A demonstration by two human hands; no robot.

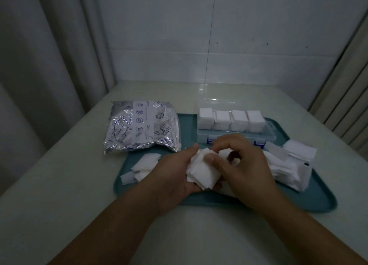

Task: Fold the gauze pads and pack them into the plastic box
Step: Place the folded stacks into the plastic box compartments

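A stack of white gauze pads (201, 170) lies in my left hand (175, 173), whose fingers curl under it above the teal tray (310, 201). My right hand (247, 165) pinches the top pad with thumb and fingers. The clear plastic box (235, 134) stands open at the tray's back, with several stacks of folded gauze (232, 119) in a row inside. Loose unfolded gauze pads (288, 165) pile up at the tray's right. A few more gauze pieces (144, 166) lie at its left.
A silver foil bag (140, 125) with blue drawings lies left of the box, partly on the tray. The pale table (59, 185) runs to a tiled wall behind. A curtain hangs at the left.
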